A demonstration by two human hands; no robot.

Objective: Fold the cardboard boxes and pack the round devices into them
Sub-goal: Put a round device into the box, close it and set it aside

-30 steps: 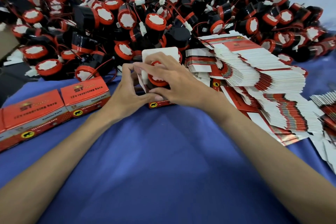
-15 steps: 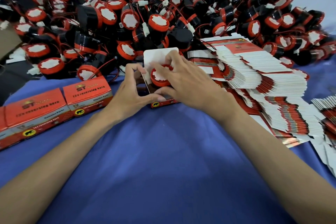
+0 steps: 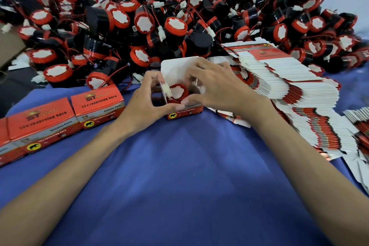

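A small red cardboard box (image 3: pixel 185 113) stands open on the blue cloth at centre, its white lid flap (image 3: pixel 175 68) upright behind. A round device (image 3: pixel 178 91) with a red rim and white face sits inside it. My left hand (image 3: pixel 147 102) grips the box's left side, thumb on the front edge and fingers at the left side flap. My right hand (image 3: pixel 217 86) holds the right side, thumb on the front and fingers curled over the right flap.
A big heap of red-and-black round devices (image 3: pixel 175 26) with wires fills the back. Closed red boxes (image 3: pixel 60 118) line the left. Fanned stacks of flat box blanks (image 3: pixel 299 102) lie at the right. Blue cloth (image 3: pixel 179 175) spreads in front.
The device has sunk deeper into the box. My right hand's fingers have left its top and moved to the right flap. My left hand stays on the left side.
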